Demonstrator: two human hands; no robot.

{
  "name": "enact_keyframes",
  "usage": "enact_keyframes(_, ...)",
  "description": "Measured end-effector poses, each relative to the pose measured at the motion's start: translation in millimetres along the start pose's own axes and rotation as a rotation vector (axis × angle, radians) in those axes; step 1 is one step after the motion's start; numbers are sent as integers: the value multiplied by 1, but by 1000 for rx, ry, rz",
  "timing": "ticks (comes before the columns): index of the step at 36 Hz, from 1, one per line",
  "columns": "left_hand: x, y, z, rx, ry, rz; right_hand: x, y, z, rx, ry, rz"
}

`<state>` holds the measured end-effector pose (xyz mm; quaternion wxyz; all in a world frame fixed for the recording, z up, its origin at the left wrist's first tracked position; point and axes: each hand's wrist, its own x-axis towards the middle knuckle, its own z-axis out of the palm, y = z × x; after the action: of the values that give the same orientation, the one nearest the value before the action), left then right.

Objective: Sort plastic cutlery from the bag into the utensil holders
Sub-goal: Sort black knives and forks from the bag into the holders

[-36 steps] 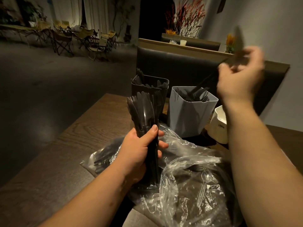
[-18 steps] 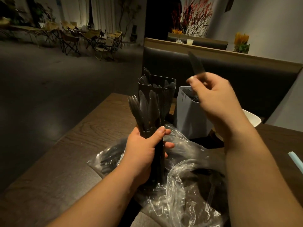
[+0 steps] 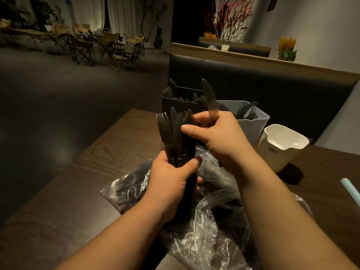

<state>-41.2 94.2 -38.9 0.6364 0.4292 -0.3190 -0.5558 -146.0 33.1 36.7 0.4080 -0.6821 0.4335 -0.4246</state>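
Left hand (image 3: 171, 184) grips a bundle (image 3: 175, 137) of black plastic cutlery, fingers and thumb wrapped round the handles. The bundle is upright, tips up, over the bag (image 3: 204, 240). The tips look like knives and forks, hard to tell in the dim light.

Right hand (image 3: 220, 137) is curled round one black knife (image 3: 210, 98), blade pointing up and past the fist. Its thumb (image 3: 187, 128) touches the top of the bundle.

The clear, crumpled bag lies on the table (image 3: 97, 172) with more black cutlery inside, under and near both forearms.

Black holder (image 3: 171, 103) stands at the far table edge with cutlery in it. Grey holder (image 3: 255, 127) is just right of it, black forks sticking out. White jug (image 3: 280, 151) is right of the grey holder, contents unclear. A dark bench (image 3: 272, 84) runs behind the table.
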Motion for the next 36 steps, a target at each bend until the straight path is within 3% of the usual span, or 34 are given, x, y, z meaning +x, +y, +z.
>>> enact_keyframes(9, 1, 2, -3, -1, -77, -61, 4, 3, -6, 107, -55, 147)
enact_keyframes(20, 3, 6, -3, -73, -146, -153, 9, 7, -13, 178, -47, 195)
enact_keyframes(30, 5, 11, -3, -284, -108, -261, 9, 5, -12, 251, 15, 137)
enact_keyframes(36, 2, 10, -1, -197, -160, -228, 12, 8, -15, 210, 52, 139)
